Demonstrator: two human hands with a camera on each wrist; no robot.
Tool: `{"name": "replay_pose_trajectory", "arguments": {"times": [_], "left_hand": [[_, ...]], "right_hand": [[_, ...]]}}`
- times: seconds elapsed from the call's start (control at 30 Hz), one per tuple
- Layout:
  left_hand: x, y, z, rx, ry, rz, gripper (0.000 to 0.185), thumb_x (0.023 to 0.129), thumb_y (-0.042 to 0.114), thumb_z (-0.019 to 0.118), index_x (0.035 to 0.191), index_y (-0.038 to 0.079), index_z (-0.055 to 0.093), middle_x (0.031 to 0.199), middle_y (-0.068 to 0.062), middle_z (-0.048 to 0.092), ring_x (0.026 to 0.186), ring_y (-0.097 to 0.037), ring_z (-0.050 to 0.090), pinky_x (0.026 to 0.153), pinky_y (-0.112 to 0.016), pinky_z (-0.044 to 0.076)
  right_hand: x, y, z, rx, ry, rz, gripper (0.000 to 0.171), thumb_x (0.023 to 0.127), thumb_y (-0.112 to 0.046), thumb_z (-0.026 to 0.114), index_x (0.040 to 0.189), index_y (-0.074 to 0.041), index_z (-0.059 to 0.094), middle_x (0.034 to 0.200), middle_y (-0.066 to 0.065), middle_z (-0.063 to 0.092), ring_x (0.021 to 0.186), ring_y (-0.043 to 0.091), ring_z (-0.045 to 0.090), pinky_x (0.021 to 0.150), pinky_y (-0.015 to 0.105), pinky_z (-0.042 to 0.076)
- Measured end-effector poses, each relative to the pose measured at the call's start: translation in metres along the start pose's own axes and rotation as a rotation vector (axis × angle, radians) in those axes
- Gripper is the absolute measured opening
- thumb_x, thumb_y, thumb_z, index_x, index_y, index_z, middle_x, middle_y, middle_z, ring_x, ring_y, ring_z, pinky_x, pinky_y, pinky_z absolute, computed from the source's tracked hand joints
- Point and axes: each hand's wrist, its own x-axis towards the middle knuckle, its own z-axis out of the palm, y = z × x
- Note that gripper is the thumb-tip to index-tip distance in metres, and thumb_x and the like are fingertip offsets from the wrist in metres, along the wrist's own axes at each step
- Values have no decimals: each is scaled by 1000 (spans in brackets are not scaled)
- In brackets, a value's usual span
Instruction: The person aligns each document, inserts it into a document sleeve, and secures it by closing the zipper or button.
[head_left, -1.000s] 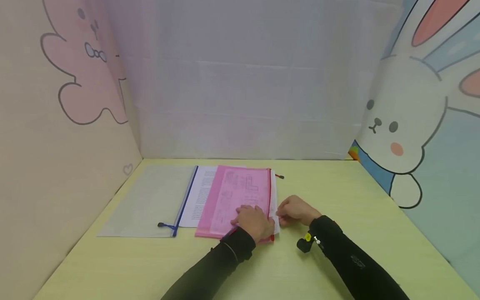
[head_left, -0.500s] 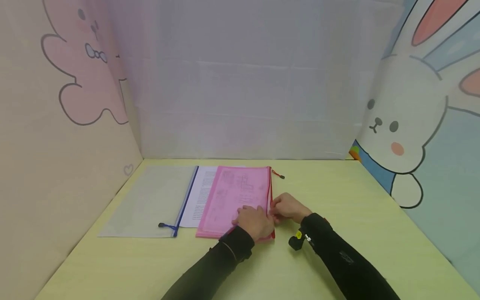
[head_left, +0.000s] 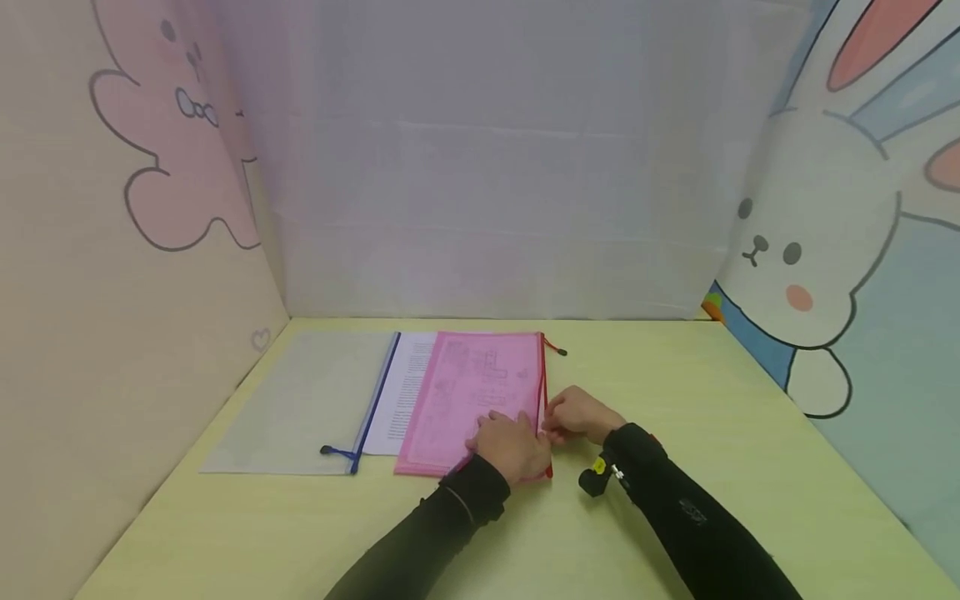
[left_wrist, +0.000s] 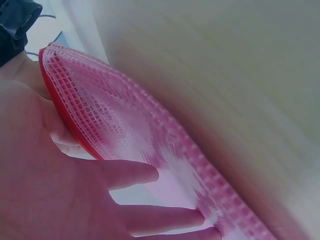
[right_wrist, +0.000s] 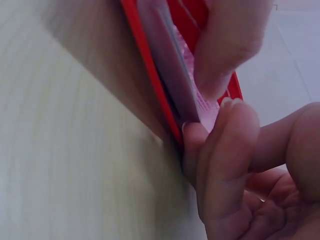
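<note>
right hand (right_wrist: 235,165) pinches pink pouch (right_wrist: 197,100)

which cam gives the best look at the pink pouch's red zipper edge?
Right wrist: the red zipper edge fills the frame, with the right hand pinching at the pink mesh pouch opening and paper inside. Head view shows the whole edge, but small and thin. Left wrist shows only a short red rim beside the left hand.

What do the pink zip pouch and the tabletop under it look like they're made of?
The pink zip pouch looks like soft translucent plastic mesh: the left wrist view shows a woven grid texture, and printed sheets show through it. Its red edging seems smooth plastic or fabric tape; I can't tell which. The tabletop looks like matte pale-green laminate with a faint wood-grain streak, though painted wood is possible.
</note>
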Motion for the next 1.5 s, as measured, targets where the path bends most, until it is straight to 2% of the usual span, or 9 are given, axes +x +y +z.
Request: {"name": "replay_pose_trajectory", "arguments": {"times": [0.13, 0.3, 0.47, 0.6, 0.83, 1.0, 1.13, 1.3, 1.5], "left_hand": [[-3, 2, 0, 14, 9, -5, 56, 100, 50, 48, 146, 18, 56, 136, -32, 53, 121, -47, 52, 83, -68, 49], [-3, 1, -2, 6, -14, -3, 59, 101, 51, 45, 148, 17, 53, 143, -33, 49, 131, -48, 47, 88, -70, 47], [-2, -1, -1, -6, -3, 15, 60, 101, 51, 45, 149, 17, 52, 138, -33, 50, 130, -49, 47, 88, -70, 46], [-1, -2, 0, -13, -8, 18, 60, 100, 51, 46, 149, 17, 52, 134, -32, 52, 125, -48, 49, 87, -70, 46], [-1, -3, 0, 10, -47, 32, 64, 98, 55, 48, 151, 19, 50, 142, -31, 48, 130, -50, 46, 89, -71, 45], [-4, -5, -2, 83, -41, 50, 67, 94, 58, 54, 148, 18, 52, 144, -29, 48, 130, -48, 47, 88, -70, 47], [-7, -8, -4, 127, -54, 74, 69, 91, 60, 58, 146, 19, 53, 143, -25, 49, 125, -45, 50, 85, -66, 49], [-6, -13, -8, 156, -111, 133, 71, 89, 60, 61, 148, 24, 50, 146, -20, 48, 125, -41, 49, 88, -64, 48], [-3, -20, -12, 138, -184, 216, 68, 87, 56, 65, 147, 27, 52, 145, -14, 48, 127, -36, 46, 93, -64, 45]], "right_hand": [[-2, 3, -5, 16, -32, -1, 13, 93, 3, 60, 84, 4, 69, 63, 5, 60, 54, 13, 55, 54, 23, 46], [-2, -1, -4, -20, -44, -24, 14, 93, 0, 61, 82, 3, 70, 63, 5, 60, 53, 13, 54, 54, 23, 45], [0, -10, 3, -117, 3, -54, 16, 86, 1, 59, 74, -1, 70, 61, 3, 59, 52, 13, 53, 51, 24, 46], [2, -14, 9, -185, 51, -59, 19, 80, 3, 56, 64, -4, 64, 57, 1, 54, 50, 13, 50, 49, 23, 45], [-1, -12, 10, -253, 54, -61, 20, 85, 3, 59, 67, -3, 66, 59, 2, 57, 52, 14, 55, 51, 25, 49], [-7, -10, -1, -242, 15, -56, 14, 91, -2, 66, 78, 0, 72, 65, 6, 65, 57, 15, 61, 57, 29, 55], [-13, -8, -14, -221, 35, -41, 9, 90, -5, 69, 84, 1, 72, 69, 6, 65, 59, 16, 63, 59, 31, 57], [-17, -6, -31, -256, 81, -35, 9, 91, -6, 68, 88, 3, 70, 71, 7, 63, 62, 17, 63, 61, 33, 57], [-18, -1, -52, -315, 147, -30, 10, 91, -4, 65, 94, 5, 65, 73, 8, 61, 63, 18, 60, 61, 33, 57]]}}
